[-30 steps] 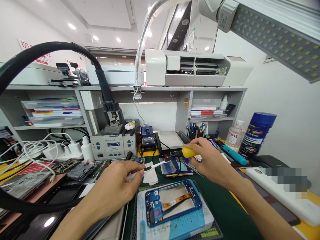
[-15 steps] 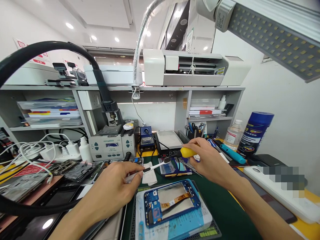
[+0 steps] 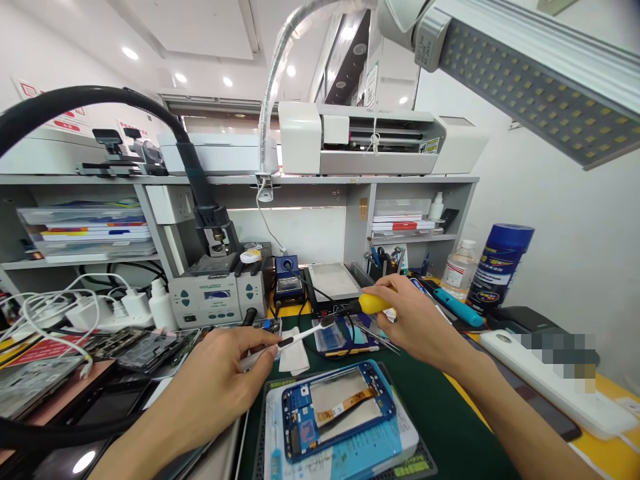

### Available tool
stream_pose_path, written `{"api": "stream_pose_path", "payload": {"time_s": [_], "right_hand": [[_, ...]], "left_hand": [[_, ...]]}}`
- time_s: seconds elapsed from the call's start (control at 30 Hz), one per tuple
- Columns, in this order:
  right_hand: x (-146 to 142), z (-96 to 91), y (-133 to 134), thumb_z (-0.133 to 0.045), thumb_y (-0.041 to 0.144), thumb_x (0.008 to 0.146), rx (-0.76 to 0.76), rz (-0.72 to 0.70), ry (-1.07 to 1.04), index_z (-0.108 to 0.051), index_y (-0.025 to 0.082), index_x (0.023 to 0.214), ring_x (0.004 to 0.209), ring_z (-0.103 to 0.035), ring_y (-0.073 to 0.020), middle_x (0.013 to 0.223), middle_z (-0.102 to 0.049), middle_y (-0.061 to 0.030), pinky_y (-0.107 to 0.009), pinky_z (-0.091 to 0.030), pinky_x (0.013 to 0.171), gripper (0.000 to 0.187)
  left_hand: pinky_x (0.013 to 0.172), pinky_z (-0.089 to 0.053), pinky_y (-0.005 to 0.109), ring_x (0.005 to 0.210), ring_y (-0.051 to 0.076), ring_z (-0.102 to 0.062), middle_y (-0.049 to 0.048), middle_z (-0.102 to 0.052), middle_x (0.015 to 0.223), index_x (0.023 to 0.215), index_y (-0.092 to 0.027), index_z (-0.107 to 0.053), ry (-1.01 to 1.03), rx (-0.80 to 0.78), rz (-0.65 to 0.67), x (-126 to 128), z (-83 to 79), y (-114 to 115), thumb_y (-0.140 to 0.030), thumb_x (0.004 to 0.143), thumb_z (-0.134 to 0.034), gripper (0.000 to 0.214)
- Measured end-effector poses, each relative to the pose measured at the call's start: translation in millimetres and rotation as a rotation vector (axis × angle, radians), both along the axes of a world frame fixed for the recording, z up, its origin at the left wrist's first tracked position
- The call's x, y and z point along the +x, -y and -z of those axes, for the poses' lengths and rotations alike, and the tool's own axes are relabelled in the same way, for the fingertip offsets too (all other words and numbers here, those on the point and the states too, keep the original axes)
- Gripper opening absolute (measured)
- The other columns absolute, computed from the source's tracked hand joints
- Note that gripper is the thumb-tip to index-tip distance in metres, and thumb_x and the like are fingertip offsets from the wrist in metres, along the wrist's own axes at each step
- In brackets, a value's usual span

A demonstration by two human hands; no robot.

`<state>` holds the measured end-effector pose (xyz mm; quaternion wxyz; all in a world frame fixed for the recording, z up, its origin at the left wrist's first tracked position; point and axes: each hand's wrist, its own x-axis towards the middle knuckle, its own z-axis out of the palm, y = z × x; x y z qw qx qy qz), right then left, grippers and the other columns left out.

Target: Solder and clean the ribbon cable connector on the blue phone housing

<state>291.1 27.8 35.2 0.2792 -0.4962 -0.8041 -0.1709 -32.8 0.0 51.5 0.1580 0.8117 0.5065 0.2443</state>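
My left hand pinches a thin white tool with a black grip band; its tip points up and right. My right hand is closed round a yellow-handled tool with a black shaft, held level. The black shaft end and the white tool's tip meet just above the bench. Below and between both hands lies an opened blue phone frame with an orange flex cable, on a light blue pad.
A grey soldering station and a small blue unit stand behind. Phone parts and white cables crowd the left. A blue can, a clear bottle and a white power strip sit right. A lamp panel hangs overhead.
The view has drifted slightly, so everything sits a little left and lower. Both hands keep their grips and the two tool tips stay together.
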Motion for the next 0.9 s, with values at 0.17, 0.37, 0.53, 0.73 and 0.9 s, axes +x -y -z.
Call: {"api": "stream_pose_path", "payload": {"time_s": [0.17,0.37,0.53,0.73,0.9], "right_hand": [[1,-1.8,0,-0.066,0.029,0.100,0.008,0.007,-0.009,-0.065,0.020,0.122,0.106,-0.066,-0.0242,0.123,-0.066,-0.0077,-0.045,-0.058,0.090,0.024],[3,-2.5,0,-0.066,0.029,0.100,0.013,0.005,-0.030,-0.065,0.020,0.121,0.104,-0.066,-0.0237,0.122,-0.066,-0.0075,-0.045,-0.058,0.089,0.023],[0,-1.8,0,-0.066,0.027,0.099,-0.001,-0.027,-0.049,-0.064,0.021,0.123,0.105,-0.065,-0.0238,0.122,-0.064,-0.0074,-0.045,-0.057,0.089,0.024],[-7,-0.7,3,-0.066,0.023,0.098,-0.034,-0.060,-0.038,-0.064,0.020,0.121,0.107,-0.063,-0.0243,0.122,-0.063,-0.0069,-0.045,-0.057,0.090,0.023],[-7,-0.3,4,-0.066,0.022,0.098,-0.036,-0.054,-0.027,-0.063,0.021,0.121,0.104,-0.063,-0.0236,0.120,-0.063,-0.0067,-0.043,-0.057,0.087,0.023]], "left_hand": [[0.083,-0.054,0.029,0.097,0.026,-0.075,0.0024,-0.081,0.111,0.115,-0.025,-0.081,-0.015,0.020,-0.038,-1,-2.2,0,-0.047,0.098,-0.047,0.043],[0.081,-0.053,0.030,0.095,0.026,-0.075,0.0023,-0.081,0.111,0.115,-0.025,-0.080,-0.020,-0.001,-0.053,-2,-2.7,1,-0.047,0.097,-0.047,0.044],[0.083,-0.053,0.030,0.097,0.025,-0.074,0.0015,-0.080,0.114,0.112,-0.026,-0.080,-0.006,-0.021,-0.026,-1,-0.7,1,-0.046,0.098,-0.048,0.041],[0.081,-0.051,0.030,0.095,0.024,-0.074,-0.0003,-0.080,0.112,0.111,-0.026,-0.079,-0.010,-0.029,-0.021,0,-1.8,2,-0.043,0.098,-0.046,0.039],[0.083,-0.051,0.031,0.097,0.025,-0.074,0.0003,-0.080,0.111,0.109,-0.025,-0.079,-0.013,-0.027,-0.035,0,-2.5,2,-0.044,0.098,-0.047,0.040]]}}
